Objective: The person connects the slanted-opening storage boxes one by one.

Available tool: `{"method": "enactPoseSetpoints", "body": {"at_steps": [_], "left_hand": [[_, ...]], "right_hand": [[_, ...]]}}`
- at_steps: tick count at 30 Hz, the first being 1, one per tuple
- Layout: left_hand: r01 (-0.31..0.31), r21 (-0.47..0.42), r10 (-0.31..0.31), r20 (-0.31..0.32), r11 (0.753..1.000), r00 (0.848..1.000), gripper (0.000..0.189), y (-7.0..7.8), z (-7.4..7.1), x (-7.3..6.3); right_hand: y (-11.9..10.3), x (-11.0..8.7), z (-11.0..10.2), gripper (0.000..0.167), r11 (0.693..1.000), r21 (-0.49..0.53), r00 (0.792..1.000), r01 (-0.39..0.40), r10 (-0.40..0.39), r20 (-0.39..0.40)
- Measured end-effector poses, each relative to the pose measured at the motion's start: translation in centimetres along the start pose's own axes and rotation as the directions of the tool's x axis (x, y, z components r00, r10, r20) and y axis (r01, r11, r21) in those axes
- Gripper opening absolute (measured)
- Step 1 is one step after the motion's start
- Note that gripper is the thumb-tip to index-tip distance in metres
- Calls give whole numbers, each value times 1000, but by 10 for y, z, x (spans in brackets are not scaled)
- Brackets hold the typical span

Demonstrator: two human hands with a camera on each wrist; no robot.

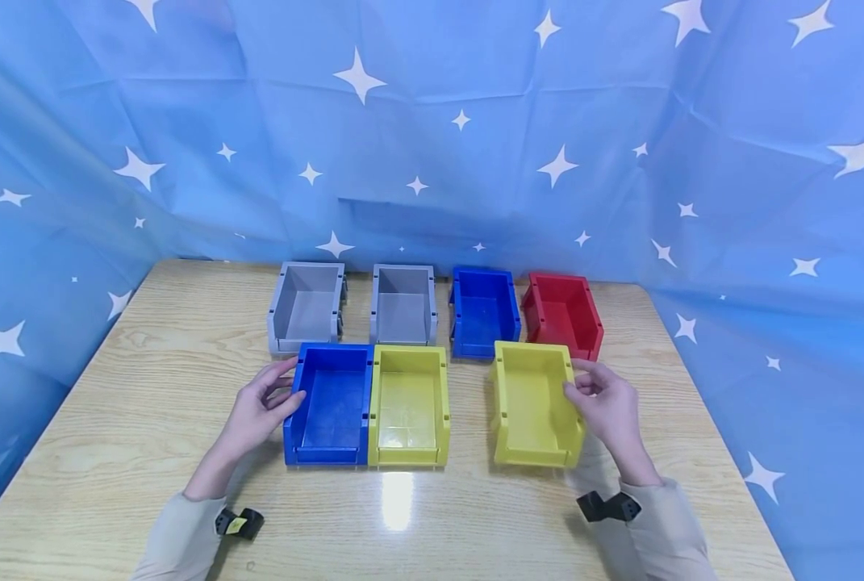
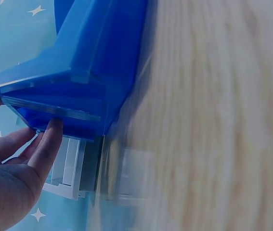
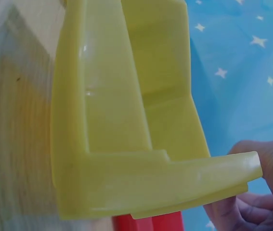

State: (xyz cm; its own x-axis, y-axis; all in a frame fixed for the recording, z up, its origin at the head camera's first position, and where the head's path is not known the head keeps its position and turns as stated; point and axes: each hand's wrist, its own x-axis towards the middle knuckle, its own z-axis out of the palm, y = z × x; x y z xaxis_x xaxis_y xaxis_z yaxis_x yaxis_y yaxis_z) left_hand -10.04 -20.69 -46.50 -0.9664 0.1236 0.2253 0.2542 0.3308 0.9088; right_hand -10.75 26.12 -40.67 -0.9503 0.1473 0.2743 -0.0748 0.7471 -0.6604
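We find both forearms reaching in from the lower edge of the head view, in light sleeves [image 1: 182,532], each wrist wearing a black strap-mounted device [image 1: 239,524]. The arms lie apart and angle upward, the left from the lower left of the frame, the right from the lower right.

We record the left hand [image 1: 257,407] left of centre, its thumb and fingers narrowed on the left wall of an open-fronted blue plastic bin [image 1: 330,407]. That bin stands side by side with a translucent-looking yellow plastic bin [image 1: 408,395], their adjoining walls appearing to touch.

We record the right hand [image 1: 607,403] right of centre, thumb and fingers pinching the right wall of a second, opaque yellow plastic bin [image 1: 536,399]. This bin sits slightly askew, apart from the pair; we cannot tell whether its base fully meets the bench [image 1: 134,387].

Behind, across the middle of the frame, we note a row: two grey plastic bins [image 1: 308,311], a darker blue plastic bin [image 1: 484,315] and a red plastic bin [image 1: 565,319]. A blue cloth with white stars [image 1: 432,48] fills the upper frame.
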Motion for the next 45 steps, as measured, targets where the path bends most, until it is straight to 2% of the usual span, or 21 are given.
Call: {"method": "enactPoseSetpoints", "body": {"at_steps": [12, 24, 32, 39, 45], "left_hand": [[-6, 4, 6, 2, 1000, 1000, 47, -1, 0, 0], [-5, -1, 5, 5, 1000, 1000, 47, -1, 0, 0], [-2, -12, 3, 5, 1000, 1000, 47, 0, -1, 0], [3, -16, -3, 7, 1000, 1000, 47, -1, 0, 0], [1, -16, -1, 10, 1000, 1000, 47, -1, 0, 0]], "right_hand": [[-26, 7, 10, 30, 996, 77, 999, 49, -50, 14], [-45, 7, 17, 32, 989, 151, 999, 2, -9, 48], [-51, 5, 20, 32, 983, 178, 995, -51, 35, 93], [-49, 4, 22, 34, 984, 158, 991, -85, 67, 119], [-46, 3, 23, 32, 982, 172, 993, -74, 56, 104]]}}
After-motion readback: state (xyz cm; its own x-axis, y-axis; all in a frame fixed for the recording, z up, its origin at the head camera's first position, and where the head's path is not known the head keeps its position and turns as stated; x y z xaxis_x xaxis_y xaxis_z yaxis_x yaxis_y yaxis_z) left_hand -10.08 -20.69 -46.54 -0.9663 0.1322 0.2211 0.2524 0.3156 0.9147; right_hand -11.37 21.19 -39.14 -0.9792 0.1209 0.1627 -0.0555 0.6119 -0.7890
